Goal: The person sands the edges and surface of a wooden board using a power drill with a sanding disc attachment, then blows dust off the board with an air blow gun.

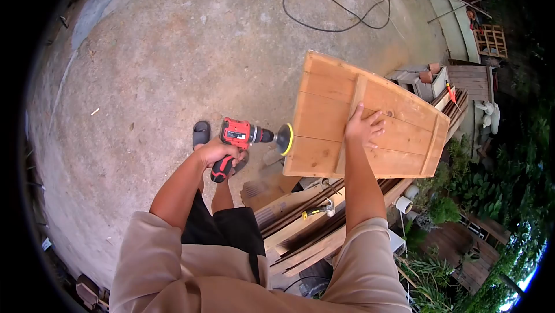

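Though labelled, handheld drill (236, 134) unreadable.

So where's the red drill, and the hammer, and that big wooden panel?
Red drill (236, 133): head view, on its red body.
Hammer (330, 208): head view, on its metal head.
Big wooden panel (324, 105): head view, on its bare boards, away from the hand.

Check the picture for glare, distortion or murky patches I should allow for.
Head view: wide-angle bowing, black curved borders; head view: soft light on the concrete floor, without hard-edged shadows; head view: foliage at right falls partly into deep shade, while the sky patch beyond is very bright; head view: the drill and wooden panel still read clearly.
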Available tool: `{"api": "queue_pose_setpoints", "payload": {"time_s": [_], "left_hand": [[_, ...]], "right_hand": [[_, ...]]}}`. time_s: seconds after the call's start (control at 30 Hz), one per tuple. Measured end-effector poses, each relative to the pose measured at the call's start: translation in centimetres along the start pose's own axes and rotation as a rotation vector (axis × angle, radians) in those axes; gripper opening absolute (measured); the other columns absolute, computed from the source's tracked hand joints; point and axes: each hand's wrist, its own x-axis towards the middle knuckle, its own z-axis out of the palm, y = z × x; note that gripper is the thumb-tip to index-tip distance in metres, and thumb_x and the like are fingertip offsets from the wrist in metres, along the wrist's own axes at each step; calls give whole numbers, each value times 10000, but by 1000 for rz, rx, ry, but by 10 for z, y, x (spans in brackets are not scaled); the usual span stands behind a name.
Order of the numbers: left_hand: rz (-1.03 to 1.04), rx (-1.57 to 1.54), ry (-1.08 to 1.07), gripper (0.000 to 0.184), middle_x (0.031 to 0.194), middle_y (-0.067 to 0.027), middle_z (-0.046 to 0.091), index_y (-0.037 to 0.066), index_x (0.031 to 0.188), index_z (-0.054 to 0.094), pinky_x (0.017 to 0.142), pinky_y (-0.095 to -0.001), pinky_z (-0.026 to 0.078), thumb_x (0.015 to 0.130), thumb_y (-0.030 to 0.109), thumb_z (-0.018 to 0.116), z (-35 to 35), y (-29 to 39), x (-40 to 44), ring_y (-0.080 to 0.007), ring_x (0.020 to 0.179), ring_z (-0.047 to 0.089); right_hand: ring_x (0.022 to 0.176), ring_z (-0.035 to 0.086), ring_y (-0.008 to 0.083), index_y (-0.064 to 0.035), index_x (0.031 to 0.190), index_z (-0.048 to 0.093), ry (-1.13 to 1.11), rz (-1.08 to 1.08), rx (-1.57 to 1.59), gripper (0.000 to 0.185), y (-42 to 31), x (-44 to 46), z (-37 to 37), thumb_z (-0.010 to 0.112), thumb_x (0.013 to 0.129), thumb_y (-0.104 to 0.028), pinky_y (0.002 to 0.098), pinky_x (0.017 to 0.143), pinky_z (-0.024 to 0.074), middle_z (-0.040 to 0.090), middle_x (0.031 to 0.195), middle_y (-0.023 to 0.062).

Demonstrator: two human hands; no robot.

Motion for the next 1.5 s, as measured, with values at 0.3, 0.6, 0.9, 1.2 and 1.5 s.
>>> {"api": "queue_pose_setpoints", "payload": {"time_s": [0.3,0.6,0.9,1.2,1.5], "left_hand": [[-106,35,54,322,753,-74,621,9,1029,651,542,-283,480,710,-25,662,20,-14,-32,-154,617,599],[-150,-16,50,320,791,-117,658,-7,1058,639,574,-310,536,742,-49,662,14,-43,-41,-191,629,648],[-219,-112,-2,248,770,-76,623,38,987,620,558,-291,506,750,-21,663,14,-79,-54,-152,623,619],[-164,144,90,330,858,-90,704,13,1005,676,577,-293,533,681,-50,693,12,-75,-73,-173,757,680],[-12,82,127,298,808,-76,693,22,972,657,541,-295,524,683,-50,654,-48,-61,-60,-151,639,646]], "right_hand": [[1616,-45,354,-217,1693,95,10,-1,14,983,2,-1,1,311,952,-826,748,1194,17,-20,1757,148],[1616,-47,354,-214,1693,95,-1,10,12,987,1,-1,0,316,951,-824,746,1194,7,-25,1758,143],[1616,-41,352,-225,1692,107,20,4,20,983,3,1,4,335,946,-823,748,1193,8,-16,1759,138],[1618,-25,345,-226,1692,101,9,3,42,994,2,-1,0,338,942,-833,756,1186,17,5,1758,138],[1596,-18,442,-229,1687,140,34,-270,-52,946,62,-1,-5,356,970,-807,707,1211,33,18,1740,216]]}}
